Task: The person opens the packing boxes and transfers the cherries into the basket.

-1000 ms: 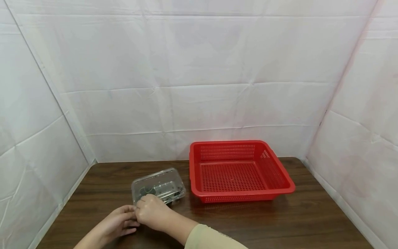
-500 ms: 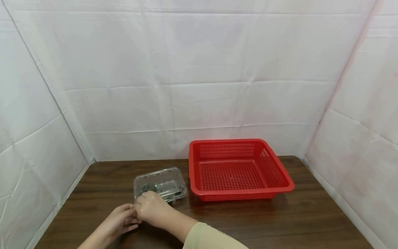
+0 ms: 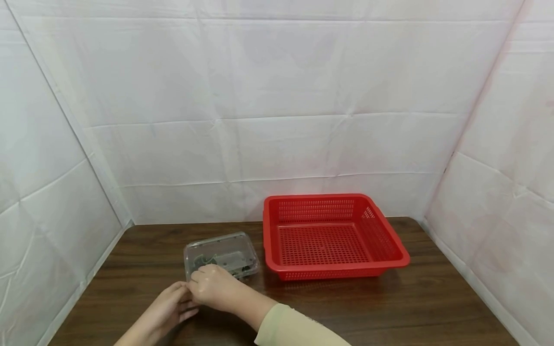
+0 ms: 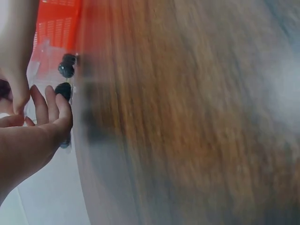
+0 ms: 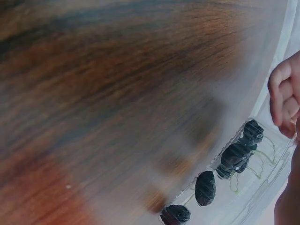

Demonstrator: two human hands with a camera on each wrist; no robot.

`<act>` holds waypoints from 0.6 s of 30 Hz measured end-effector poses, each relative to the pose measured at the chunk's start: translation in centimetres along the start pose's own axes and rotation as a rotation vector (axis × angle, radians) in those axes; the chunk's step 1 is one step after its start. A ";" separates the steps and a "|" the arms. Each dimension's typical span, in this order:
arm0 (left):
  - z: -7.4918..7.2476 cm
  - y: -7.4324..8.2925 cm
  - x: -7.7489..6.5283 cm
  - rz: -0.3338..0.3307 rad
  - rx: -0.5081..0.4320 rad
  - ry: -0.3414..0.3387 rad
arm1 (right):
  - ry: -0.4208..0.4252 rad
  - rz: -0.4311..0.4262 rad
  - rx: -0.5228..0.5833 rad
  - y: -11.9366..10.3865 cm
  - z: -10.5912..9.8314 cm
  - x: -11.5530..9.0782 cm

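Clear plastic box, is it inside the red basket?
No, the head view shows the clear plastic box outside the red basket, to its left.

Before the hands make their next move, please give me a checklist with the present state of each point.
1. Left hand and right hand at the near-left corner of the clear container: ok.
2. Firm hold there: cannot tell, contact is partly hidden.
3. Dark fruits inside the container: ok.
4. That corner unfastened: cannot tell, hands cover it.
5. Red basket beside the container, opening upward: ok.
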State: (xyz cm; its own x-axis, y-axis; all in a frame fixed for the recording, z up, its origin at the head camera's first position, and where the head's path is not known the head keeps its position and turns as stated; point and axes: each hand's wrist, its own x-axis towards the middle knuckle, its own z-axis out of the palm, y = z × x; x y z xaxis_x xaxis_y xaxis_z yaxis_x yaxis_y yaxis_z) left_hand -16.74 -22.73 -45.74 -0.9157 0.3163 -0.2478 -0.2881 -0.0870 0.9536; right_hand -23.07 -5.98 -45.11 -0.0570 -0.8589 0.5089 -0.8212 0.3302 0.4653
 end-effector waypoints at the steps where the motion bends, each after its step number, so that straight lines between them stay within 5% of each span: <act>1: 0.1 0.0 0.0 0.003 -0.004 -0.005 | 0.014 0.003 0.012 0.0 -0.1 0.0; 18: 1.3 0.3 -0.1 0.048 -0.078 0.078 | 0.108 0.046 0.083 0.1 -0.2 0.2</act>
State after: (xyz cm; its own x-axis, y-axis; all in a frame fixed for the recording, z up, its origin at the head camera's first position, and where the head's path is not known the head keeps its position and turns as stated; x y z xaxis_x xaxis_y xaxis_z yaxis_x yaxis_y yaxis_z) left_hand -16.38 -21.51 -45.24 -0.9470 0.2361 -0.2177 -0.2618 -0.1747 0.9492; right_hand -23.07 -6.08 -44.84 -0.0375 -0.7951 0.6053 -0.8637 0.3304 0.3805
